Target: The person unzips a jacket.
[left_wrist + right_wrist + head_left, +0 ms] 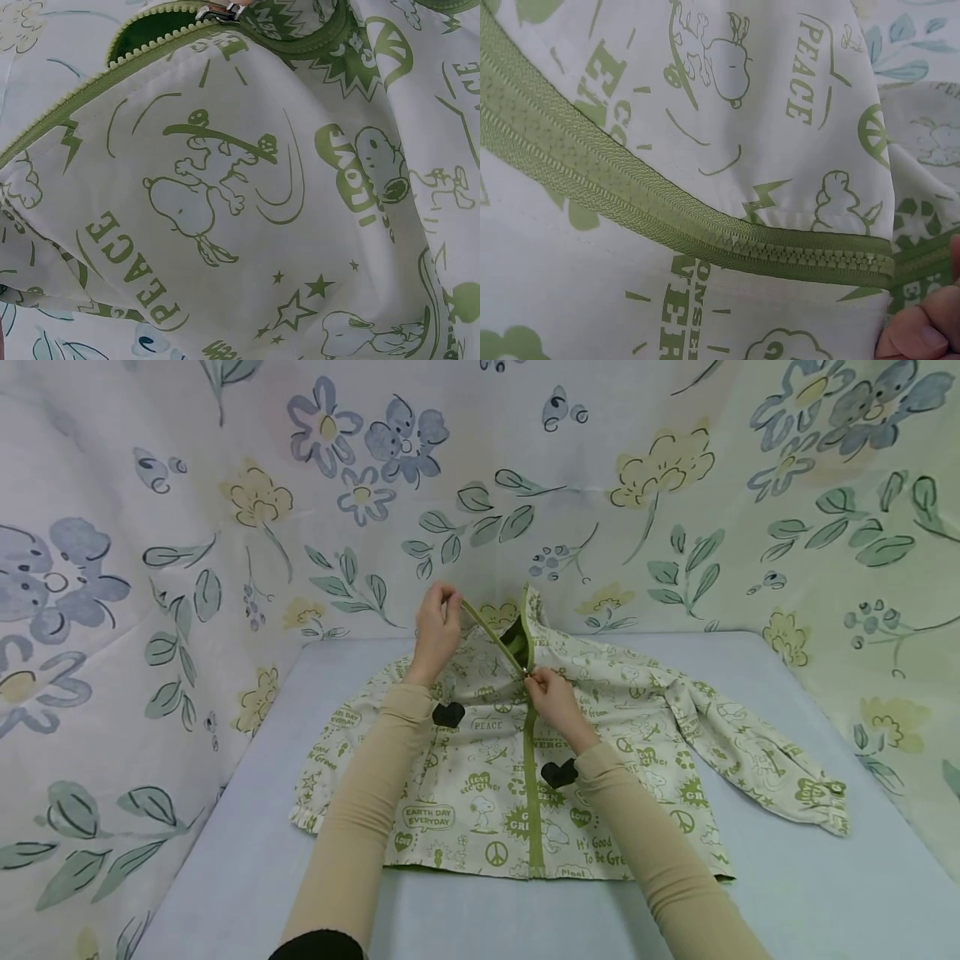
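"What do we see?"
"We see the left hand (437, 631) pinching the raised zipper edge (489, 632), the right hand (555, 700) pinching the zipper slider (527, 673)."
"And the green-printed zip-up jacket (480, 777)?"
"Spread beneath both hands."

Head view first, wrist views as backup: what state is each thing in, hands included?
Jacket: spread front up on the table, collar end lifted.
Zipper: partly closed; joined below the slider, parted above it.
Sleeve at picture right: stretched outward.
Left hand: raised, pinching one parted zipper edge near its top.
Right hand: gripping the zipper at the slider.
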`<state>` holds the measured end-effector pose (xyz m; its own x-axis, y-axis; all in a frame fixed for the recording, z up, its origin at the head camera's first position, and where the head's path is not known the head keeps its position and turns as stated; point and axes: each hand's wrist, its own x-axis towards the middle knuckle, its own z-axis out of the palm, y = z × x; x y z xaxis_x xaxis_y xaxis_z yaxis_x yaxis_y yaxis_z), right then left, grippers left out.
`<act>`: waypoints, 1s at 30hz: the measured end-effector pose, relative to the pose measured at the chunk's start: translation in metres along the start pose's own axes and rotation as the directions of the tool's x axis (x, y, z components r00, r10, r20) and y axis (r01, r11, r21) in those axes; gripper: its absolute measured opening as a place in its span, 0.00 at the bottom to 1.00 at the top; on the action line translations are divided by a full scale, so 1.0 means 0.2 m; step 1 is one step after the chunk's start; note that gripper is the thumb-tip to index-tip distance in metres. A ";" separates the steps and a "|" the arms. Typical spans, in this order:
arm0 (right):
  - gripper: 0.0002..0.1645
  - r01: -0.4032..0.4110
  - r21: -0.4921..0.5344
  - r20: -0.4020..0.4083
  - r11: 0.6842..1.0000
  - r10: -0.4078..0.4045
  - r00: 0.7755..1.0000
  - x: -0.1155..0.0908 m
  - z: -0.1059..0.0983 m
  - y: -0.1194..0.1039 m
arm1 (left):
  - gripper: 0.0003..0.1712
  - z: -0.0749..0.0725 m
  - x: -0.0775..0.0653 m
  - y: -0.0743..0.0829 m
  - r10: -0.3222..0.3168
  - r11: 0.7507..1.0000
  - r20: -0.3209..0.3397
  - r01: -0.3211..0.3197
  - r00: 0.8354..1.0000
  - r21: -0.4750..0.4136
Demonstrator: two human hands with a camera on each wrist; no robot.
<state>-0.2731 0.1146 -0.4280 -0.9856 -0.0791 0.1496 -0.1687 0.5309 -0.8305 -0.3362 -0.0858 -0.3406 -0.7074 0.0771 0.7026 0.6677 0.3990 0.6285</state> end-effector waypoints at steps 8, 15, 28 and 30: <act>0.13 0.016 0.009 -0.039 1.000 -0.016 0.999 0.00 0.00 0.00 | 0.08 -0.01 0.00 -0.02 0.010 1.000 -0.027 -0.010 1.000 0.001; 0.12 0.033 -0.001 -0.050 0.999 -0.033 0.998 0.00 0.01 0.00 | 0.08 0.00 0.00 -0.02 0.005 1.000 -0.054 -0.006 0.999 -0.019; 0.13 -0.008 0.014 -0.044 1.000 0.008 0.999 0.00 0.00 0.00 | 0.07 0.00 -0.01 -0.02 -0.062 0.996 -0.073 0.057 0.995 -0.064; 0.13 -0.007 0.008 -0.041 1.000 0.007 0.999 0.00 0.00 0.00 | 0.07 0.01 -0.01 -0.02 -0.060 0.996 -0.077 0.055 0.995 -0.063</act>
<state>-0.2736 0.1140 -0.4284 -0.9853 -0.0405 0.1660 -0.1623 0.5242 -0.8360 -0.3381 -0.0867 -0.3449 -0.7264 -0.0178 0.6870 0.6407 0.3440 0.6864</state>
